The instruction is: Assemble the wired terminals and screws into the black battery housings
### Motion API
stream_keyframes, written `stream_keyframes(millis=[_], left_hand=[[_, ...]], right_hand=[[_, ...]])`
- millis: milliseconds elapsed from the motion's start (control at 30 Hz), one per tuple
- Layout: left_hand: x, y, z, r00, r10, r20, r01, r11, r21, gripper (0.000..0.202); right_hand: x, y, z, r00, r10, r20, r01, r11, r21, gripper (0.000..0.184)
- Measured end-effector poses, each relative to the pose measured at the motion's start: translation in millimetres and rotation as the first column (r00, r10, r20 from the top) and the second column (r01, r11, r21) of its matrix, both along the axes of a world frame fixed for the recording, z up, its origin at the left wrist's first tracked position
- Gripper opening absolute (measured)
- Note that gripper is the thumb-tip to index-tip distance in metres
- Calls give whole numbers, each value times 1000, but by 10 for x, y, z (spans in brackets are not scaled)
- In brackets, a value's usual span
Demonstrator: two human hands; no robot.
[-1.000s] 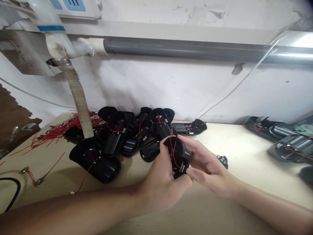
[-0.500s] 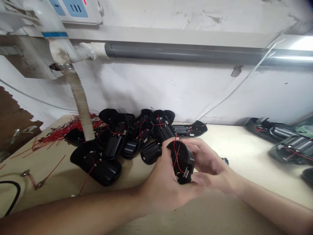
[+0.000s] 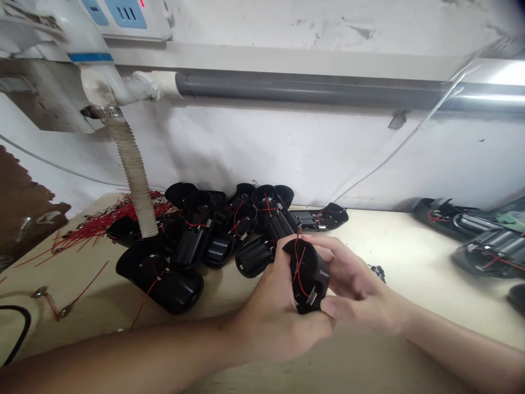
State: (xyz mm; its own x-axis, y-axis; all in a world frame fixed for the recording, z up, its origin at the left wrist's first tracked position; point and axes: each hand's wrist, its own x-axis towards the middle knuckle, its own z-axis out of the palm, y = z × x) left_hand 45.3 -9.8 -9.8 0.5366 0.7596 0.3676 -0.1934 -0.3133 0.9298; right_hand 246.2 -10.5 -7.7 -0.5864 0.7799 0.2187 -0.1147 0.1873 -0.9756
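Observation:
A black plastic housing (image 3: pixel 309 271) with red wires and a small silvery metal piece inside is held up over the table. My left hand (image 3: pixel 283 306) wraps round its near left side. My right hand (image 3: pixel 356 284) grips it from the right, with the thumb against its lower edge and the other fingers behind it. Fingers hide most of the far side. Just behind my left hand lies another black housing (image 3: pixel 254 256). More black housings with red wires, such as this one (image 3: pixel 192 235), are heaped beyond it.
A ribbed hose (image 3: pixel 137 180) hangs down at the left, its end among the housings. Red wires (image 3: pixel 118 216) lie piled beside it, with two metal contacts (image 3: pixel 64 311) nearer me. More housings (image 3: pixel 492 251) lie at the far right. A grey pipe (image 3: pixel 287 90) runs along the wall.
Both hands and the held housing have shifted slightly right and down. The housing is turned a little, and its printed side shows somewhat differently. The heap stays put.

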Motion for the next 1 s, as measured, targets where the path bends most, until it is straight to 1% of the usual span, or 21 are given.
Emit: stream_keyframes(millis=[133,233,333,433,533,600,700,800,867,1000], left_hand=[[6,-4,-4,1000,3,1,-3,998,-56,56],[24,-4,-25,999,38,-26,-39,998,-56,54],[38,-2,-30,999,37,17,-35,995,-99,57],[22,-2,-23,996,10,88,4,989,-150,70],[-15,-10,-36,995,16,94,1,984,-176,88],[-31,-19,-61,996,48,77,-31,978,-208,86],[-24,-35,-109,987,153,47,-138,962,-237,78],[0,-46,-138,969,247,13,-240,953,-184,73],[12,-48,-138,965,263,8,-259,955,-146,70],[24,-50,-117,962,273,-6,-272,959,-74,65]], right_hand=[[-16,6,16,1000,-5,0,5,999,33,76],[-24,11,25,1000,3,-6,-4,1000,-16,77],[-39,14,36,1000,-2,-29,-1,996,-88,74],[-44,17,35,997,-8,-73,-2,992,-130,69],[-22,21,3,994,-42,-105,26,988,-151,63],[-4,20,-30,989,-83,-123,63,986,-157,59],[10,10,-72,981,-130,-142,108,982,-158,55],[7,-9,-85,977,-187,-106,176,979,-103,55],[-2,-22,-75,973,-226,-52,225,974,-26,55],[-35,-36,-23,946,-315,73,305,944,126,52]])
